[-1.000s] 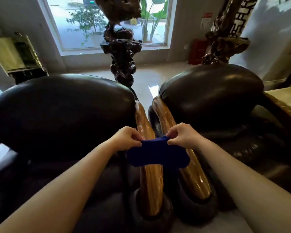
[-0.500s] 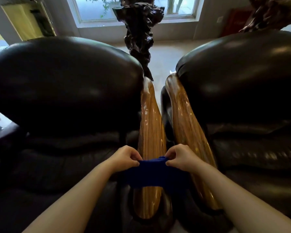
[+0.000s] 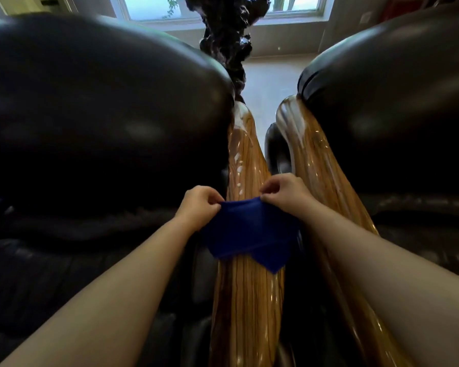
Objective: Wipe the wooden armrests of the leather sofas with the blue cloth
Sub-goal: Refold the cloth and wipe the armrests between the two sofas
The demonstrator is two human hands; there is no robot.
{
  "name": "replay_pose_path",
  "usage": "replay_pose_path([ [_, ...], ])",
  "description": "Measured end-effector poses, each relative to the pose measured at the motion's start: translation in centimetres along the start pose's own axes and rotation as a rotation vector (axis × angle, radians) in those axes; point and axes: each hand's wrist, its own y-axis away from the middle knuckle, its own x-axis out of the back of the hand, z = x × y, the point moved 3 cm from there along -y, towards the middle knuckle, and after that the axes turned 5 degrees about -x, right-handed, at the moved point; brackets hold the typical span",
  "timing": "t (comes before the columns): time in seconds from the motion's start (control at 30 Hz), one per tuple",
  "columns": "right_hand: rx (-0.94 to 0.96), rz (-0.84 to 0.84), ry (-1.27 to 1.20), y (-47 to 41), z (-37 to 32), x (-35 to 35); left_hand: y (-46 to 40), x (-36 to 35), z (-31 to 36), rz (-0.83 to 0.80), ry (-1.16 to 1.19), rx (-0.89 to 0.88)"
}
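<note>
Sofas: two dark leather sofas fill the view, the left sofa (image 3: 96, 115) and the right sofa (image 3: 398, 107) side by side, a narrow gap between them.
Carved stand: a dark, knotted wooden piece (image 3: 228, 41) rises behind the gap, before a bright window (image 3: 157, 7).
Armrests: two glossy wooden armrests run down the middle of the view, the left armrest (image 3: 247, 300) belonging to the left sofa and the right armrest (image 3: 321, 165) to the right one; both catch streaks of window light.
Cloth: the blue cloth (image 3: 249, 231) is stretched across the left armrest about midway along its length, lower corners drooping over the wood; whether it presses on the surface or hangs just above cannot be told.
Left hand: the left hand (image 3: 199, 205) pinches the cloth's upper left corner, fingers curled tight.
Right hand: the right hand (image 3: 284, 192) pinches the upper right corner the same way, just above the gap between the armrests.
Step in hand: the cloth appears to be getting spread or refolded before a wiping pass; no stroke looks under way.
Next move: likely laying the cloth flat on the left armrest, pressing with a palm and running it along the grain, then crossing to the right armrest, which looks untouched.
</note>
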Motion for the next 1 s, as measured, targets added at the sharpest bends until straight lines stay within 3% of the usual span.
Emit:
replay_pose_path([
  [0.1, 0.046, 0.428, 0.085, 2.5, 0.6, -1.5, 0.8, -1.5, -0.6, 0.332, -0.03, -0.105],
  [0.17, 0.073, 0.625, 0.216, 5.3, 0.6, -3.2, 2.5, -3.5, -0.7, 0.397, -0.105, -0.183],
  [0.33, 0.037, 0.469, 0.328, 6.1, 1.3, -8.1, 3.0, -9.4, -1.2, 0.21, -0.17, -0.202],
  [0.47, 0.024, 0.482, 0.214, 4.2, 1.8, -9.1, 1.3, -10.7, -2.2, 0.246, -0.117, -0.15],
  [1.0, 0.001, 0.399, 0.192, -2.0, 1.3, -6.4, -5.1, -9.4, -1.7, 0.185, -0.106, -0.121],
])
